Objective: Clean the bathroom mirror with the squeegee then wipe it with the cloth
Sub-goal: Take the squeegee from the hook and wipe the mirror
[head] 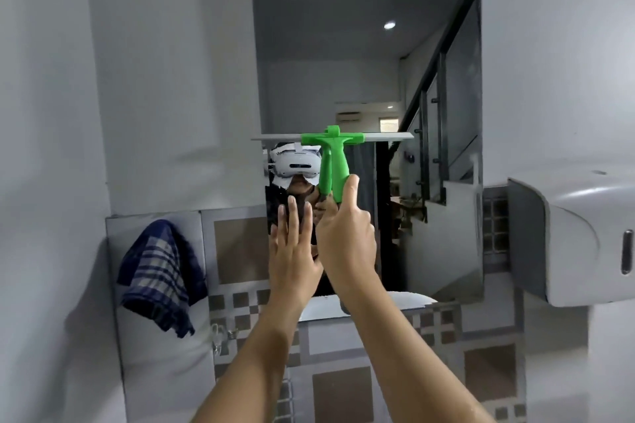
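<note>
The tall bathroom mirror hangs on the wall straight ahead. A green squeegee with a long grey blade lies against the glass about halfway up, blade level. My right hand grips the lower end of its handle, thumb pointing up. My left hand rests flat on the lower left of the mirror, fingers stretched upward and close together, holding nothing. A blue and white checked cloth hangs on the tiled wall to the left of the mirror, away from both hands.
A white paper towel dispenser juts from the wall at the right. Brown and grey patterned tiles cover the wall below the mirror. A small metal tap fitting sits under the cloth. The mirror reflects a staircase.
</note>
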The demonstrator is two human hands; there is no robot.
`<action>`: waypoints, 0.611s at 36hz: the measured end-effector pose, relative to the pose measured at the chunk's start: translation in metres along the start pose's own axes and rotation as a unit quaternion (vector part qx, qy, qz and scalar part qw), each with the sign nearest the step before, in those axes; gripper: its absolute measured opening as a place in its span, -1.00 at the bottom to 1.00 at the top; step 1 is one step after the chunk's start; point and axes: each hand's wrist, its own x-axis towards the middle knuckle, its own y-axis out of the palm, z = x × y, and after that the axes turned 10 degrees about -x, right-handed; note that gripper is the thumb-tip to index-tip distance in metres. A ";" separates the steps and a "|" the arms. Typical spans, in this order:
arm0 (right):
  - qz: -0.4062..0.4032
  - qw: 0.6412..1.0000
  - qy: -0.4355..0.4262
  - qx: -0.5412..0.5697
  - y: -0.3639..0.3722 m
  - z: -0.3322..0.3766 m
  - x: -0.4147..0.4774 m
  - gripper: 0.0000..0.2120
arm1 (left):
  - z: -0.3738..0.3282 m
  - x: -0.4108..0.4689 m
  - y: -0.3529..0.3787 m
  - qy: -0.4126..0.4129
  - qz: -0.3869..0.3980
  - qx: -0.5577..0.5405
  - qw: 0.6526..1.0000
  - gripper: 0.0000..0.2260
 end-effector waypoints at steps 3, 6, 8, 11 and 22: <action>-0.008 0.998 -0.023 -0.055 0.000 -0.003 -0.003 -0.46 | 0.003 -0.008 0.002 -0.007 0.004 -0.007 1.000 -0.33; -0.021 0.990 -0.074 -0.114 -0.006 -0.014 -0.003 -0.49 | 0.004 -0.017 0.010 -0.025 -0.017 -0.020 0.999 -0.33; -0.023 0.981 -0.110 -0.158 -0.010 -0.023 -0.003 -0.50 | 0.002 -0.021 0.016 -0.039 -0.030 -0.024 0.998 -0.33; -0.028 0.968 -0.152 -0.198 -0.016 -0.035 0.000 -0.50 | -0.002 -0.029 0.022 -0.053 -0.041 -0.018 0.998 -0.31; -0.028 0.933 -0.251 -0.257 -0.039 -0.058 0.024 -0.50 | -0.010 -0.047 0.038 -0.072 -0.073 -0.023 0.995 -0.28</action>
